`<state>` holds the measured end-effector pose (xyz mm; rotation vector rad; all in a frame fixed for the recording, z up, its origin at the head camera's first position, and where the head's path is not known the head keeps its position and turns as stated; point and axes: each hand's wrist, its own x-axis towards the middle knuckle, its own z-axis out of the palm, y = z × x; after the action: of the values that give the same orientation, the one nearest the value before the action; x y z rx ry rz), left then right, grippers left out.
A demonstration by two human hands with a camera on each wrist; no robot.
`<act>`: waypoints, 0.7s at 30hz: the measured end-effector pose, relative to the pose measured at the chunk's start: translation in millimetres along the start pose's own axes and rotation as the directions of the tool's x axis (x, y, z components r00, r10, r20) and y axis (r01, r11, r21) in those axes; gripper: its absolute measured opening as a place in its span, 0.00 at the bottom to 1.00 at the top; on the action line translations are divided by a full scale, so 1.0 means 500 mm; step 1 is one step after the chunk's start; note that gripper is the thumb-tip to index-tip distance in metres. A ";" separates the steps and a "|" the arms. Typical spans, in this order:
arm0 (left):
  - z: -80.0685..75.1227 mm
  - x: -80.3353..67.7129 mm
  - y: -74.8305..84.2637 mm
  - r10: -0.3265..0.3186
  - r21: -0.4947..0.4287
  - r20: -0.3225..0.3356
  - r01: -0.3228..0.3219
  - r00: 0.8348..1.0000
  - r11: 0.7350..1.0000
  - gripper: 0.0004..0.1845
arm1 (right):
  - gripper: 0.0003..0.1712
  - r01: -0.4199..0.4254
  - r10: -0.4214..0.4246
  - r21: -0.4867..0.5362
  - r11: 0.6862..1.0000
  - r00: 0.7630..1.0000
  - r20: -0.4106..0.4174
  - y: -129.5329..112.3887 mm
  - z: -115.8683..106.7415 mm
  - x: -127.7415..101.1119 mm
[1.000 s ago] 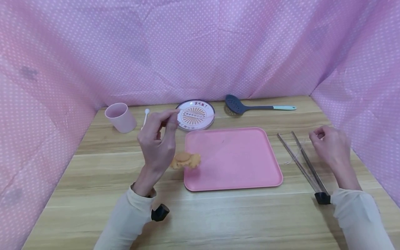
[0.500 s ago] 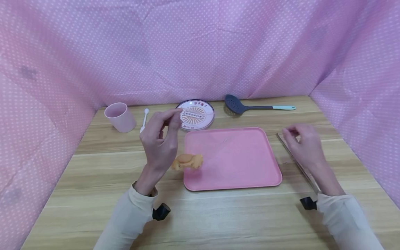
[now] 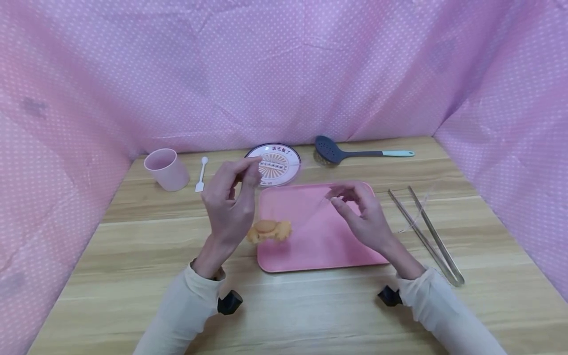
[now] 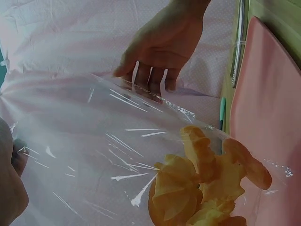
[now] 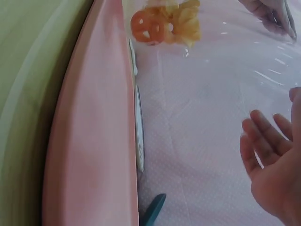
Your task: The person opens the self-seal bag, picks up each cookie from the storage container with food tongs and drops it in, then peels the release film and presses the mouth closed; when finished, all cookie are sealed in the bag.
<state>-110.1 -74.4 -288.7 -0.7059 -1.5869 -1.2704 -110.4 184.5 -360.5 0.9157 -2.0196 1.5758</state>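
Observation:
My left hand (image 3: 230, 202) pinches the top of a clear plastic bag (image 4: 84, 150), which hangs above the left edge of a pink tray (image 3: 328, 236). Inside the bag's lower part are several yellow-orange snack pieces (image 4: 211, 179); one has a smiling face (image 5: 147, 28) in the right wrist view. Over the tray's right half is my right hand (image 3: 366, 219), its fingers spread and loosely bent. In the left wrist view its fingertips lie close to the bag's upper edge; whether they touch it I cannot tell. The bag's outline is barely visible in the head view.
Metal tongs (image 3: 437, 249) lie right of the tray, with a thin clear strip (image 3: 417, 214) across them. Along the back are a pink cup (image 3: 170, 172), a small white spoon (image 3: 201, 175), a patterned plate (image 3: 284, 172) and a slotted spoon (image 3: 328, 149). Pink dotted cloth surrounds the table.
My right hand has swept left from beyond the tongs to above the tray, and its fingers have spread. The left hand, holding the bag, has barely shifted to the right.

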 end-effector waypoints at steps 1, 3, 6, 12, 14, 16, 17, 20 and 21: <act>-0.001 -0.001 0.000 -0.001 0.001 0.000 0.001 1.000 1.000 0.05 | 0.14 0.002 -0.002 0.045 0.999 1.000 -0.002 -0.002 0.007 0.002; -0.002 -0.001 0.000 -0.006 0.002 -0.001 0.006 1.000 1.000 0.05 | 0.14 0.008 -0.007 0.106 0.994 1.000 -0.007 -0.004 0.016 0.005; -0.005 -0.002 0.000 -0.018 -0.009 -0.009 0.018 1.000 1.000 0.05 | 0.13 0.015 -0.011 0.143 0.990 1.000 -0.024 -0.007 0.022 0.007; -0.012 -0.003 -0.002 -0.055 -0.060 -0.061 0.052 0.997 0.997 0.04 | 0.05 0.076 -0.059 0.163 0.984 0.993 -0.105 -0.013 0.020 0.011; -0.014 -0.003 -0.004 -0.064 -0.078 -0.083 0.058 0.994 0.995 0.04 | 0.08 0.102 -0.081 0.155 0.983 0.988 -0.135 -0.017 0.016 0.015; -0.018 -0.003 -0.006 -0.071 -0.083 -0.098 0.063 0.993 0.995 0.03 | 0.11 0.129 -0.105 0.150 0.980 0.982 -0.158 -0.021 0.011 0.021; -0.019 -0.002 -0.008 -0.075 -0.084 -0.103 0.067 0.992 0.994 0.04 | 0.13 0.135 -0.110 0.142 0.981 0.980 -0.168 -0.024 0.008 0.024; -0.023 -0.002 -0.011 -0.086 -0.090 -0.109 0.076 0.990 0.993 0.05 | 0.15 0.158 -0.131 0.143 0.977 0.975 -0.179 -0.031 -0.001 0.035; -0.024 -0.001 -0.012 -0.088 -0.091 -0.111 0.078 0.990 0.993 0.05 | 0.15 0.164 -0.138 0.142 0.976 0.974 -0.180 -0.034 -0.004 0.038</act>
<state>-111.1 -87.7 -291.6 -0.6137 -1.4882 -1.4226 -111.7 179.4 -335.4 0.9345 -1.6892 1.6831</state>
